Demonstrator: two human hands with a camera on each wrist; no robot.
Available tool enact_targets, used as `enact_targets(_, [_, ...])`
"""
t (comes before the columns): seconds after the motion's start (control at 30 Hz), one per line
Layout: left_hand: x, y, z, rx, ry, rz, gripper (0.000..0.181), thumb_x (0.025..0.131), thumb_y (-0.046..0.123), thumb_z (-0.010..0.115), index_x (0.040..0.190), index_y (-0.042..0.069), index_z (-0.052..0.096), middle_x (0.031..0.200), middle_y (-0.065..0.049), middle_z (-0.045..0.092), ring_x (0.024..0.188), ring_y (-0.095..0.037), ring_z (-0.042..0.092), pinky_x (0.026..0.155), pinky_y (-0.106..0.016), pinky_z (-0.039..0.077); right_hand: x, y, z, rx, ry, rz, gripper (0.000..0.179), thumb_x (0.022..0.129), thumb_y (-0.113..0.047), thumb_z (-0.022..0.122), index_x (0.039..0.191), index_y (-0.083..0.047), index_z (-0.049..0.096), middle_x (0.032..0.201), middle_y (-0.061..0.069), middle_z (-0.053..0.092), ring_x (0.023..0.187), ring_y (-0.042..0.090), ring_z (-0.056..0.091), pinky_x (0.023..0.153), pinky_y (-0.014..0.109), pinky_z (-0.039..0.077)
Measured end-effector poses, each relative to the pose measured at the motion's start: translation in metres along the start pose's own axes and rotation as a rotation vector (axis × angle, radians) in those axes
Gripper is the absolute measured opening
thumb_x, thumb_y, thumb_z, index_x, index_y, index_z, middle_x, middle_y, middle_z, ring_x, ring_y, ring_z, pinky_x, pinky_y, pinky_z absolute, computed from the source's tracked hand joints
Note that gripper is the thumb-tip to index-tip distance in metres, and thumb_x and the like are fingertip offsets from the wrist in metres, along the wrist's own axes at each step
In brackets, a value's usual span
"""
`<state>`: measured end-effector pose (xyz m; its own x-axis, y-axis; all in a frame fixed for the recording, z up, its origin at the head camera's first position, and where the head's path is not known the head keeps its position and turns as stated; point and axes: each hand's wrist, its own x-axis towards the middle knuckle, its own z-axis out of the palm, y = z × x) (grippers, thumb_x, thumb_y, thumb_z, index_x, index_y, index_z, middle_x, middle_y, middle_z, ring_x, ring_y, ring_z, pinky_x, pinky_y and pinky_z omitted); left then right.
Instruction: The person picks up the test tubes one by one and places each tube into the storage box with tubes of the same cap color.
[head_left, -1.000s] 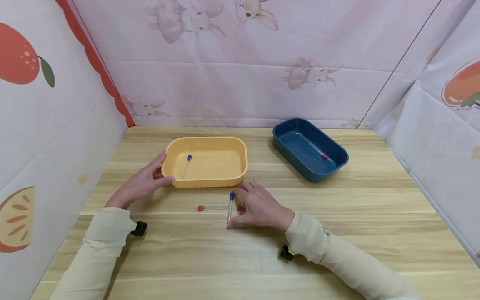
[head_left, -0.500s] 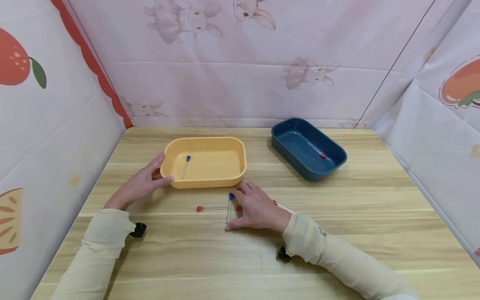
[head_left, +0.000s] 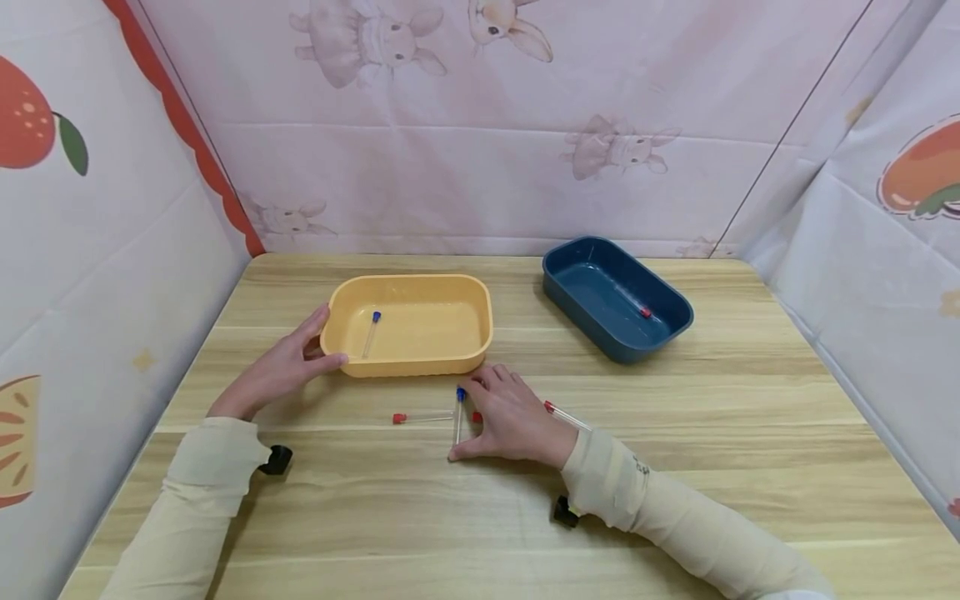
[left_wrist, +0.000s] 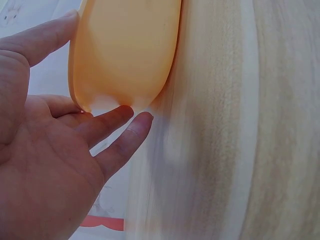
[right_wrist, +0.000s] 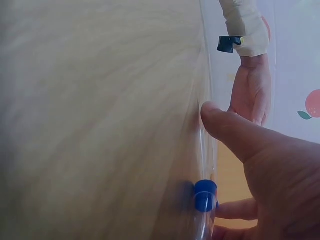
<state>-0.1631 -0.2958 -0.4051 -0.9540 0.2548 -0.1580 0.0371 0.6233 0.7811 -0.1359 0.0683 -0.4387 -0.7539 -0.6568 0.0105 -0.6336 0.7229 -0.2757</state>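
Note:
My left hand (head_left: pixel 281 367) holds the left end of a yellow bin (head_left: pixel 412 367), thumb at the front rim and the other fingers against the end wall. Inside lies a clear tube with a blue cap (head_left: pixel 377 317). In front of the bin, my right hand (head_left: pixel 517 417) spans a blue-capped test tube (head_left: pixel 459 425), thumb at its bottom end and index finger at its cap. Left of it lies a red-capped tube (head_left: pixel 420 417). Another red cap (head_left: pixel 477 417) shows partly under the hand. The right wrist view shows a blue cap (right_wrist: pixel 205 195) close to the palm.
A dark blue bin (head_left: pixel 577 310) stands at the back right with a red-capped tube (head_left: pixel 646 312) in it. Another red-capped tube (head_left: pixel 567 415) lies by the right wrist, its end hidden by the sleeve. Printed cloth walls surround the wooden table (head_left: pixel 360 517).
The right hand has shifted very slightly left, staying at the blue-capped test tube; a red-capped tube by the right wrist has come into view. The left hand keeps its place on the yellow bin.

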Motion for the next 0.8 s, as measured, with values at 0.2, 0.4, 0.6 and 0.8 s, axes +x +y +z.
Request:
enact_targets(0.2, [0.0005,-0.0006,-0.0004,-0.001,0.001,0.001,0.102,0.100,0.043,0.069,0.167,0.022,-0.005,0.173,-0.009,-0.001,0.152,-0.039,0.025,0.120,-0.061,0.024,0.0001,-0.0005,-0.0002,-0.009,0.001,0.003,0.108,0.073,-0.078,0.076,0.152,-0.008,0.051,0.147,0.012,0.049,0.129,0.027,0.044,0.114,0.049,0.038])
enact_targets(0.4, [0.0004,-0.0011,-0.0006,-0.012,-0.002,0.004,0.102,0.100,0.043,0.069,0.166,0.023,-0.006,0.173,-0.009,-0.002,0.151,-0.038,0.028,0.119,-0.060,0.025,0.0005,-0.0006,-0.0003,-0.021,0.002,0.000,0.107,0.073,-0.078,0.077,0.152,-0.010,0.051,0.145,0.010,0.050,0.128,0.026,0.044,0.113,0.048,0.039])
enact_targets(0.6, [0.0000,-0.0012,-0.0006,-0.010,-0.001,0.008,0.101,0.100,0.042,0.068,0.166,0.022,-0.006,0.173,-0.009,-0.002,0.151,-0.038,0.027,0.119,-0.060,0.026,0.0007,-0.0007,-0.0003,-0.019,-0.009,0.008,0.105,0.074,-0.077,0.077,0.151,-0.009,0.052,0.144,0.010,0.050,0.128,0.025,0.044,0.113,0.047,0.039])
enact_targets(0.8, [0.0008,-0.0018,-0.0006,-0.010,-0.004,0.000,0.102,0.100,0.043,0.069,0.166,0.023,-0.006,0.173,-0.009,-0.002,0.152,-0.039,0.026,0.119,-0.061,0.024,0.0006,-0.0012,-0.0003,-0.020,-0.005,0.012,0.103,0.074,-0.077,0.077,0.146,-0.006,0.056,0.142,0.010,0.052,0.127,0.025,0.045,0.112,0.045,0.041])
